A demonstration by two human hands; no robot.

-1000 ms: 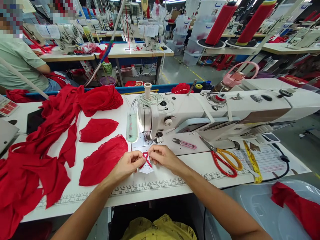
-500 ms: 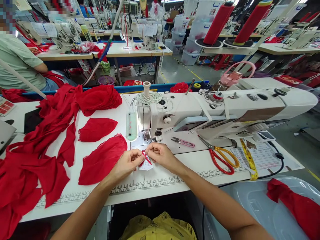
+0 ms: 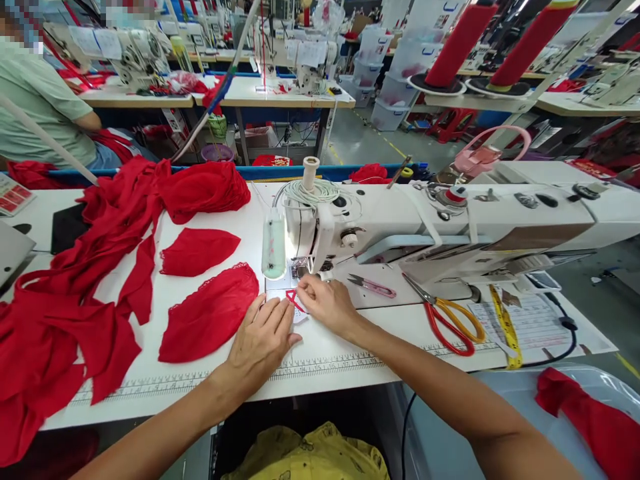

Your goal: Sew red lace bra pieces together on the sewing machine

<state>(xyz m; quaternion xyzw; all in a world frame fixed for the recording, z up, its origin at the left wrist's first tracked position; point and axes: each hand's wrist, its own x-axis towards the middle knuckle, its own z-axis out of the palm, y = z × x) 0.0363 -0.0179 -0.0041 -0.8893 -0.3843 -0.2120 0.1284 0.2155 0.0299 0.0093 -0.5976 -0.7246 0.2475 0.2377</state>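
My left hand [image 3: 264,337] lies flat on the table, fingers stretched out, its fingertips at the edge of a small white paper piece [image 3: 300,318]. Across that paper a narrow red fabric strip [image 3: 294,298] forms a loop. My right hand [image 3: 325,301] pinches the strip's upper end, just in front of the presser foot [image 3: 300,268] of the white sewing machine [image 3: 400,227]. The fingertips partly hide the strip. Left of my hands lie a large red lace-edged fabric piece [image 3: 207,317] and a smaller red piece [image 3: 200,252].
Thread snips [image 3: 373,286] and scissors [image 3: 445,313] lie right of my right hand. Red fabric [image 3: 75,300] is heaped at left. A yellow tape measure [image 3: 506,327] rests on papers. A grey-blue tub [image 3: 475,413] stands below right. A person [image 3: 45,107] sits at back left.
My left hand has gone from pinching the strip to lying flat beside it. The strip and paper have moved down onto the machine bed, my right hand closer to the presser foot. The view has shifted slightly.
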